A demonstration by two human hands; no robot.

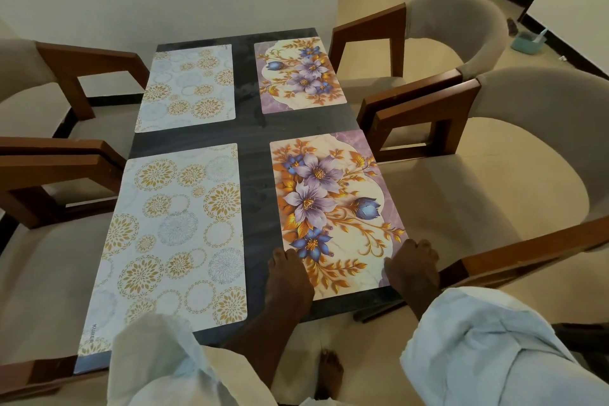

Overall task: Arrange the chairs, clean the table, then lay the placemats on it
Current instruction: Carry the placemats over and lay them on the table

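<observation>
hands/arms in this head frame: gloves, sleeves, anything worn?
Both hands are bare: left hand, right hand, no gloves, and no rings or watch that I can make out. Forearms are uncovered down to loose, crumpled sleeves in very pale blue-white fabric: left sleeve, right sleeve. No markings or logos visible on the cloth.

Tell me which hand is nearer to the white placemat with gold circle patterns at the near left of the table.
Left. The left hand rests on the near floral placemat's left edge, across a dark strip of table from the white gold-circled placemat. The right hand sits at the floral mat's right corner, farther away.
</observation>
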